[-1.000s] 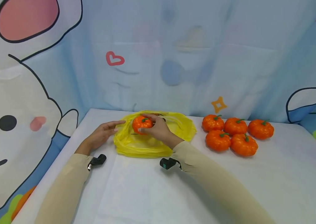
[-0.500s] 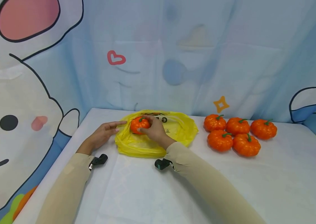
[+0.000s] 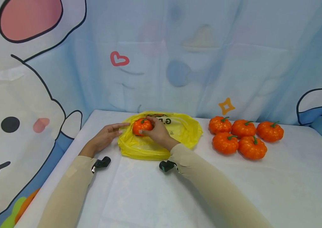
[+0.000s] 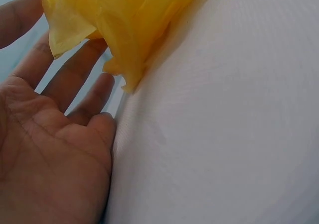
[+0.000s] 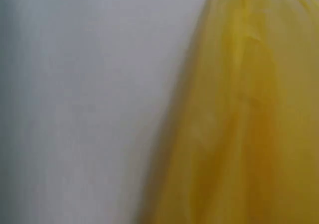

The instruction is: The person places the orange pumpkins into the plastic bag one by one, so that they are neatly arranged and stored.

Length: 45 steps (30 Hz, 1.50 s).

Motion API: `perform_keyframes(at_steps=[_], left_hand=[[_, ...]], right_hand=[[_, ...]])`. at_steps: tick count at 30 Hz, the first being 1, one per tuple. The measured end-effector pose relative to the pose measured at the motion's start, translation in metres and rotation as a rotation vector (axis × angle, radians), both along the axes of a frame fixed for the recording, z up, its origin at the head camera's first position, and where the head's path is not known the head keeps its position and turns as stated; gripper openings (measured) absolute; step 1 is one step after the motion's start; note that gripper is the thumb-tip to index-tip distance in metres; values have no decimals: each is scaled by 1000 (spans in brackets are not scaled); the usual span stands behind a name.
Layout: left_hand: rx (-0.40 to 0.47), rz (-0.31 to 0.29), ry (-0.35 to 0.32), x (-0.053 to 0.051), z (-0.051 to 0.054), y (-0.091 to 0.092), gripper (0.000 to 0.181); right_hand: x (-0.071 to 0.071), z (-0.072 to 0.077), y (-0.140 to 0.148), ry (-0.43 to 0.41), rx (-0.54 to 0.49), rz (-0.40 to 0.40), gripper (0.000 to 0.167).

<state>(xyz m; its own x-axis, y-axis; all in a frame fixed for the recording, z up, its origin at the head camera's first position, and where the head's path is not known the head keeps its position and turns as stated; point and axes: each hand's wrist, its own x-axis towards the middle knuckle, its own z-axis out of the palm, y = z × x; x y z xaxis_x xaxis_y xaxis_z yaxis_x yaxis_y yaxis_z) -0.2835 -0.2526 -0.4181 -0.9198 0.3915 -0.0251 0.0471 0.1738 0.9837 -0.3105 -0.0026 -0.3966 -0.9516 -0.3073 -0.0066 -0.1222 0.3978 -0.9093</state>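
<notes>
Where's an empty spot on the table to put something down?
The table is bare in front of the bag, between the left sleeve and right sleeve, and right of that sleeve, in front of the five bunched pumpkins. Only a narrow strip separates bag and pumpkins. The bag is crowded: left hand, right hand and held pumpkin.

Backdrop [image 3: 155, 31]: pale blue, creased; printed with a large white animal [image 3: 24, 101] at left, a red heart [image 3: 119, 64] outline, and an orange star [image 3: 222, 109] farther right. Table [image 3: 138, 190]: white-topped, in front of the backdrop. Light: diffuse, shadows soft.
</notes>
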Motion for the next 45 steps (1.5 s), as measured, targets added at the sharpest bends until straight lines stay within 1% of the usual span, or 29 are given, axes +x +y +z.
perform_keyframes(at_steps=[3, 6, 8, 11, 13, 15, 17, 19, 20, 21, 22, 24, 25, 27, 28, 29, 30, 32, 33, 34, 36, 38, 39, 40, 41, 45], left_hand=[[-3, -3, 3, 0, -2, 3, 47], [-8, 3, -3, 1, -2, 5, 47], [-10, 6, -5, 2, -2, 5, 47], [-15, 11, -9, 3, -1, 3, 48], [-26, 21, -12, 2, 0, 2, 47], [-41, 32, -11, 2, 1, 1, 47], [-50, 33, -8, 2, 5, 2, 47], [-49, 23, -3, 1, 7, 2, 47], [-48, 18, -2, 1, 7, 2, 47], [-45, 12, -2, 1, 7, 2, 47], [-43, 8, -2, 1, 7, 1, 47], [-44, 8, -1, 2, 6, 0, 47], [-48, 11, -1, 2, 6, -1, 47], [-64, 21, -1, 4, 5, -1, 47], [-71, 24, -2, 4, 4, -1, 48], [-77, 25, -2, 5, 3, 0, 48], [-80, 24, -2, 5, 3, 1, 48], [-84, 23, -2, 6, 1, 0, 48], [-81, 20, -2, 6, 0, 0, 49], [-73, 18, -5, 6, -1, 0, 49], [-61, 15, -4, 6, -2, 0, 50], [-48, 11, -4, 6, -2, 1, 50], [-41, 10, -2, 6, -2, 1, 50], [-36, 10, 0, 6, -2, 1, 50], [-34, 10, 4, 6, -2, 1, 51], [-27, 13, 9, 5, 0, 1, 50]], right_hand=[[2, 4, 17, 6, 45, 20, 71], [12, 13, 40, -7, 40, 66, 71], [25, 19, 59, -4, 35, 106, 72], [52, 28, 92, 27, 14, 139, 71], [69, 32, 117, 83, -27, 135, 67], [86, 35, 144, 157, -70, 107, 60], [100, 38, 173, 256, -106, 36, 50], [112, 41, 203, 371, -122, -73, 39], [117, 42, 217, 423, -113, -144, 35], [119, 43, 230, 463, -117, -232, 31], [120, 43, 243, 501, -109, -329, 27], [116, 43, 268, 562, -66, -512, 22], [111, 41, 279, 576, -42, -588, 22], [101, 35, 302, 545, -1, -715, 25], [97, 31, 313, 519, 20, -756, 27], [93, 26, 323, 470, 39, -775, 31], [92, 21, 333, 405, 53, -778, 36], [87, 11, 346, 261, 56, -731, 46], [86, 7, 351, 195, 36, -687, 51], [85, 3, 356, 139, -14, -629, 56], [84, -2, 363, 55, -23, -508, 63], [82, -6, 366, 13, -45, -408, 67], [81, -8, 367, -3, -57, -366, 69], [81, -9, 367, -8, -44, -338, 70], [80, -10, 368, -3, -4, -323, 71], [77, -12, 368, -2, 19, -280, 75]])
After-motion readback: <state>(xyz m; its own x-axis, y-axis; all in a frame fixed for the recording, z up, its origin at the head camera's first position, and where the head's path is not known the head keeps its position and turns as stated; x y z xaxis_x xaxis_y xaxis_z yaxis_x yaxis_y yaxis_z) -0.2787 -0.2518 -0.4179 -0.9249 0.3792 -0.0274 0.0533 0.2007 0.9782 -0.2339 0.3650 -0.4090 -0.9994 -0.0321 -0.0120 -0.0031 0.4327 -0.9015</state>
